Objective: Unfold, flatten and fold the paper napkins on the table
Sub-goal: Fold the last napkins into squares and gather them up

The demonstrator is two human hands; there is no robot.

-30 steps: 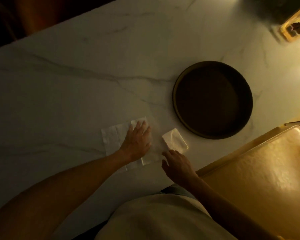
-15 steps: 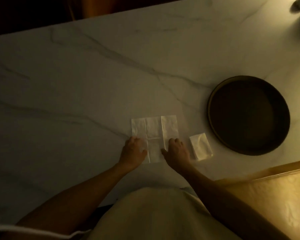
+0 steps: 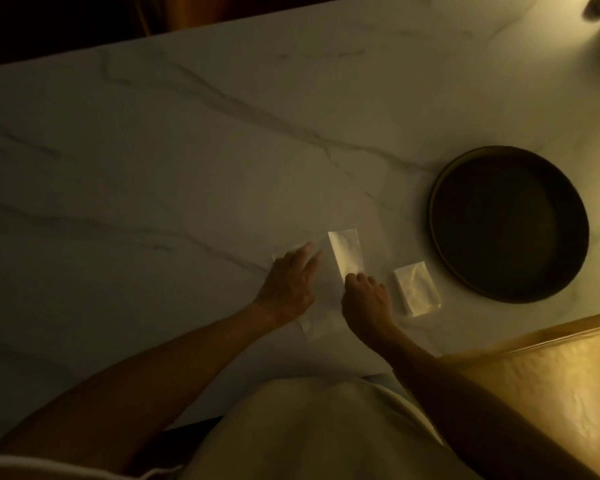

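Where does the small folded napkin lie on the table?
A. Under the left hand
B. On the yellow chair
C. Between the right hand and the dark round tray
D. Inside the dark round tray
C: the small folded napkin lies on the bare marble table, with the right hand on one side and the dark round tray on the other, touching neither.

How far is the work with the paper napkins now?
Done, it seems: one folded napkin lies beside the dark round tray. In hand: the left hand lies flat on an opened napkin while the right hand pinches its brighter flap. Left: finishing this napkin's fold; no other napkins show.
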